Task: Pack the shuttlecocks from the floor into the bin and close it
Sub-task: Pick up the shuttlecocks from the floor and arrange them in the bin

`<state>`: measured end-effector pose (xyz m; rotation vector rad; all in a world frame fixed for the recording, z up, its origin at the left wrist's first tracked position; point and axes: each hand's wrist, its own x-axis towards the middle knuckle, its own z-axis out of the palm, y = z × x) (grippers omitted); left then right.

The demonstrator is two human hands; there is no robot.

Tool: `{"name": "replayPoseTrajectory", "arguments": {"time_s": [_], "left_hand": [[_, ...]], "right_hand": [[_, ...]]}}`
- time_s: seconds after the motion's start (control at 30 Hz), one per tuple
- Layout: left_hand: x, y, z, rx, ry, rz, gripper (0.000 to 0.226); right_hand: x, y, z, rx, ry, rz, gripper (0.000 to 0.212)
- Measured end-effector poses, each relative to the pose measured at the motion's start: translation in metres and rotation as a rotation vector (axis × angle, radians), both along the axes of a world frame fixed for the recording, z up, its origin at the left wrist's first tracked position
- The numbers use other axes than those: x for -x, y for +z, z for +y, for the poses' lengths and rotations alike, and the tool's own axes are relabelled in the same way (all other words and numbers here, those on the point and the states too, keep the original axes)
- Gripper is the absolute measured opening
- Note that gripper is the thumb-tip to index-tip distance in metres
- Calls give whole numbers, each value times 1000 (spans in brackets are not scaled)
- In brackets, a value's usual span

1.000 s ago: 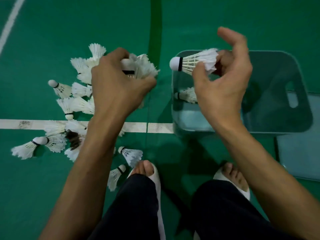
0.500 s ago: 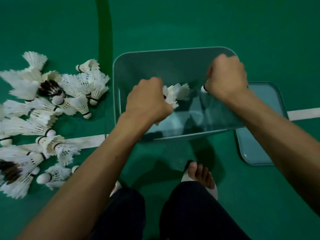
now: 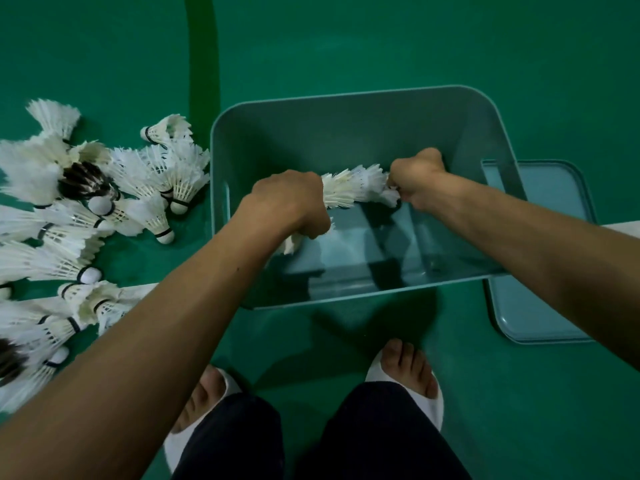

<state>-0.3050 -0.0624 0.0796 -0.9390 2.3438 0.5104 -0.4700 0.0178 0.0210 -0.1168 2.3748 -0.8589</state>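
A pale teal plastic bin [image 3: 346,109] stands open on the green floor. Both my hands are down inside it. My left hand [image 3: 289,204] is closed around white feather shuttlecocks [image 3: 341,190], whose skirts stick out to the right and below the fist. My right hand [image 3: 417,178] is closed on shuttlecocks [image 3: 375,187] too, their feathers pointing left and meeting the others. A pile of several loose shuttlecocks [image 3: 86,216] lies on the floor left of the bin. What lies on the bin's bottom under my hands is hidden.
The bin's flat teal lid [image 3: 540,306] lies on the floor at its right, partly under the bin and my right forearm. A white court line [image 3: 620,226] runs across the floor. My two feet in white slippers [image 3: 405,375] stand just below the bin.
Both hands carried shuttlecocks from above the floor pile and bin rim down into the bin. They have sunk lower and come closer together since half a second ago.
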Motion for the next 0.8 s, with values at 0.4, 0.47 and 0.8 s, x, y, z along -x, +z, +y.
{"name": "replayPoseTrajectory", "arguments": {"time_s": [0.4, 0.47, 0.8], "left_hand": [[-8, -7, -6, -67, 87, 135, 35], [-12, -4, -7, -73, 102, 180, 40], [-28, 6, 4, -121, 89, 322, 59]], "right_hand": [[-12, 36, 14, 228, -199, -41, 11], [-17, 47, 23, 257, -118, -59, 27], [-60, 49, 34, 102, 698, -107, 24]]}}
